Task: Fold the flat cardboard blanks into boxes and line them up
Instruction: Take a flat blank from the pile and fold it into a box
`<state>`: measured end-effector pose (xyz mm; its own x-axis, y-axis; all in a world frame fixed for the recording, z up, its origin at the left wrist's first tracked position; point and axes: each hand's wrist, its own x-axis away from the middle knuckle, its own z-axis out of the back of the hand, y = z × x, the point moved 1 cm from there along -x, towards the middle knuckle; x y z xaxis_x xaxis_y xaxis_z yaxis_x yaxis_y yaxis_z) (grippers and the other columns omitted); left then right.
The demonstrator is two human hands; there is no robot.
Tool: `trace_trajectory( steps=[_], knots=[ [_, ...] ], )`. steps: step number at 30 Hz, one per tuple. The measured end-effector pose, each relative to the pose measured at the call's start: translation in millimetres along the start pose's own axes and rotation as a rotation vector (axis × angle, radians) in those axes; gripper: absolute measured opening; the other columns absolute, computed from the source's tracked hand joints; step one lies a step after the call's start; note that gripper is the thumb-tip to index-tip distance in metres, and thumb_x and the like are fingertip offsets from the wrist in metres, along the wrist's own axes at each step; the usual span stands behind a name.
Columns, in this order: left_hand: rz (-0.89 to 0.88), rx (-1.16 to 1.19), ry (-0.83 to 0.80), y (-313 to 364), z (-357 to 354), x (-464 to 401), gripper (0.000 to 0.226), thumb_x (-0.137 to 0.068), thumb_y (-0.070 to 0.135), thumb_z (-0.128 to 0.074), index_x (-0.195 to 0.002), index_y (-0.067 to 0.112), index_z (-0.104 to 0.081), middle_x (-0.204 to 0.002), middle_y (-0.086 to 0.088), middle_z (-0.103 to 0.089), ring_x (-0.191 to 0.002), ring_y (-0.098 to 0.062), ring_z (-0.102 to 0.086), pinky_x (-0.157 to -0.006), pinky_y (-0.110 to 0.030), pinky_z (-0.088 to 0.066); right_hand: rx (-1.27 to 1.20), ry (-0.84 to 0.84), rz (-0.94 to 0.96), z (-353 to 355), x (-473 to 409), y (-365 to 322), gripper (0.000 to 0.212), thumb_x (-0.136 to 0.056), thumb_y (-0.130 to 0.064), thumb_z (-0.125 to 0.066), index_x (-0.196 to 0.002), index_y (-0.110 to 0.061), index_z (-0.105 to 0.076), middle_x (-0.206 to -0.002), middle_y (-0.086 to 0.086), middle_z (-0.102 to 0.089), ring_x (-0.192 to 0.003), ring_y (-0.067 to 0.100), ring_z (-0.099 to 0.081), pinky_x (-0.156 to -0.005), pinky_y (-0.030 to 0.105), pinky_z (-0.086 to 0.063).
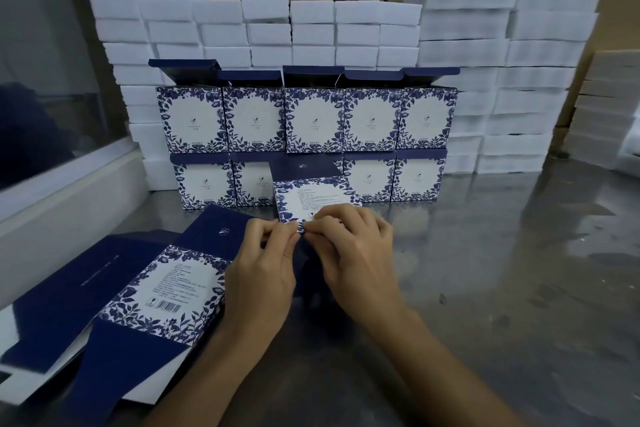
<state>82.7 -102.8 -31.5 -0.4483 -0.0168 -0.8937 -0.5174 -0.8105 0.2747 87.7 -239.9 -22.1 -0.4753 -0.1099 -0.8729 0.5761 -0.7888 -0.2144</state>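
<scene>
While the stack of flat blanks [162,291] lies at the left within easy reach, the left hand [263,267] and right hand [356,253] meet at mid-table, each pinching the near flaps of a half-formed box [311,199], apparently to tuck its bottom shut. Behind it, finished boxes [308,120] stand two tiers high against white foam blocks [464,52], lids open, seemingly awaiting filling.

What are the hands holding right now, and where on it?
Both the left hand and right hand pinch the half-folded box at its near bottom edge.
</scene>
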Motion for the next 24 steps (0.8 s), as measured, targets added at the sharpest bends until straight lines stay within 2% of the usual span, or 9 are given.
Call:
trace_trajectory(
  steps=[4,7,11,15,16,18,20,22,24],
  knots=[
    [0.029,0.025,-0.017,0.1,0.0,0.4,0.035,-0.098,0.027,-0.046,-0.103,0.002,-0.07,-0.094,-0.013,-0.059,-0.067,-0.03,-0.061,-0.045,-0.039,-0.05,-0.035,-0.009,-0.014,-1.4,-0.8,6.6,0.013,-0.095,-0.027,-0.063,-0.1,-0.026,-0.075,-0.107,-0.006,-0.065,-0.101,0.021,-0.06,-0.087,0.048,-0.042],
    [0.049,0.025,-0.011,-1.4,0.5,-1.8,0.036,-0.098,0.027,-0.044,-0.101,0.002,-0.068,-0.091,-0.012,-0.058,-0.062,-0.03,-0.058,-0.043,-0.038,-0.048,-0.126,0.036,-0.034,-2.3,0.7,19.1,0.015,-0.093,-0.016,-0.066,-0.103,-0.011,-0.076,-0.107,0.005,-0.067,-0.101,0.027,-0.061,-0.084,0.046,-0.048],
    [0.038,0.017,-0.008,0.4,-1.1,-2.7,0.034,-0.098,0.026,-0.044,-0.099,0.003,-0.068,-0.09,-0.011,-0.058,-0.061,-0.026,-0.057,-0.042,-0.036,-0.046,-0.173,0.085,-0.085,-2.9,-0.3,26.4,0.012,-0.092,-0.013,-0.062,-0.091,-0.006,-0.072,-0.11,0.009,-0.062,-0.101,0.025,-0.058,-0.081,0.04,-0.051],
    [0.109,0.049,-0.032,-2.8,-1.2,-0.4,0.027,-0.099,0.028,-0.05,-0.11,0.007,-0.064,-0.1,-0.008,-0.058,-0.072,-0.022,-0.06,-0.053,-0.028,-0.043,-0.264,0.056,-0.199,-6.5,5.6,31.4,0.01,-0.094,-0.014,-0.067,-0.101,-0.01,-0.072,-0.133,0.008,-0.055,-0.111,0.015,-0.057,-0.091,0.024,-0.048],
    [0.133,0.06,-0.065,-4.0,-1.7,2.4,0.025,-0.099,0.028,-0.054,-0.116,0.011,-0.06,-0.107,-0.007,-0.059,-0.078,-0.02,-0.061,-0.058,-0.027,-0.042,-0.307,0.036,-0.267,-5.3,7.5,35.8,0.012,-0.095,-0.015,-0.067,-0.106,-0.013,-0.071,-0.13,0.004,-0.058,-0.111,0.008,-0.057,-0.092,0.024,-0.048],
    [0.178,0.093,-0.189,-5.3,-4.6,9.9,0.039,-0.096,0.027,-0.06,-0.132,0.018,-0.049,-0.123,-0.004,-0.058,-0.092,-0.017,-0.062,-0.067,-0.027,-0.044,-0.409,-0.022,-0.408,-1.5,9.5,43.1,0.016,-0.097,-0.017,-0.065,-0.112,-0.021,-0.068,-0.114,-0.01,-0.067,-0.099,-0.006,-0.06,-0.083,0.02,-0.05],
    [0.204,0.117,-0.272,-6.1,-7.6,15.8,0.054,-0.093,0.028,-0.063,-0.141,0.024,-0.039,-0.126,-0.005,-0.059,-0.098,-0.022,-0.063,-0.072,-0.028,-0.044,-0.457,-0.024,-0.441,0.3,10.3,48.1,0.016,-0.097,-0.016,-0.064,-0.109,-0.026,-0.067,-0.102,-0.016,-0.068,-0.089,-0.007,-0.061,-0.073,0.009,-0.046],
    [0.226,0.121,-0.264,-6.5,-9.2,15.8,0.057,-0.092,0.031,-0.064,-0.142,0.027,-0.036,-0.124,-0.005,-0.06,-0.098,-0.024,-0.063,-0.071,-0.028,-0.042,-0.459,0.009,-0.428,-0.8,10.1,48.8,0.017,-0.096,-0.017,-0.064,-0.107,-0.031,-0.066,-0.101,-0.018,-0.068,-0.089,-0.006,-0.062,-0.071,0.005,-0.043],
    [0.251,0.128,-0.217,-7.3,-9.6,13.6,0.057,-0.09,0.03,-0.066,-0.139,0.027,-0.037,-0.127,-0.002,-0.058,-0.097,-0.024,-0.064,-0.07,-0.03,-0.043,-0.5,-0.029,-0.453,-3.4,11.6,49.1,0.03,-0.092,-0.021,-0.07,-0.113,-0.041,-0.06,-0.109,-0.022,-0.066,-0.096,-0.005,-0.062,-0.074,0.01,-0.047]
  ],
)
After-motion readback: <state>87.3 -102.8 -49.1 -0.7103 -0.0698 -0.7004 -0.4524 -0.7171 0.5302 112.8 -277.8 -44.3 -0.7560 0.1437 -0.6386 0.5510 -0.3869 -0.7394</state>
